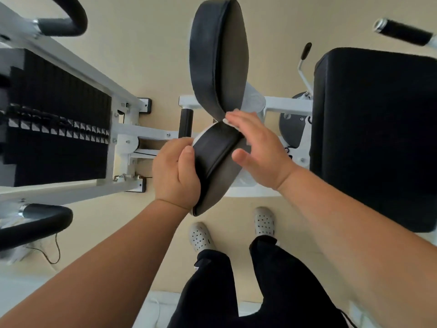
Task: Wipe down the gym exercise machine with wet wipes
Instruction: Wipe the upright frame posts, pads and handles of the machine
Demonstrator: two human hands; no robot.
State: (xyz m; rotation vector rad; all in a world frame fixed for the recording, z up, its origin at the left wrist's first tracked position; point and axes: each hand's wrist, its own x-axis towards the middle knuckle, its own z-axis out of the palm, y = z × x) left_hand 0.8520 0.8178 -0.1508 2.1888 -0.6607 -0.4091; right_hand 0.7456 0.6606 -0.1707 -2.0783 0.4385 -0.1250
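Pad (216,149) gripped by left hand (175,172) | right hand (260,147) flat on wipe (229,121)

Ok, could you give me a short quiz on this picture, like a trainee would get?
1. True or false: the left hand grips the edge of the near black pad.
2. Which hand presses the white wipe against the pad? A: the left hand. B: the right hand.
3. Fill in: the weight stack stands on the person's ____ side.
Key: 1 true; 2 B; 3 left.
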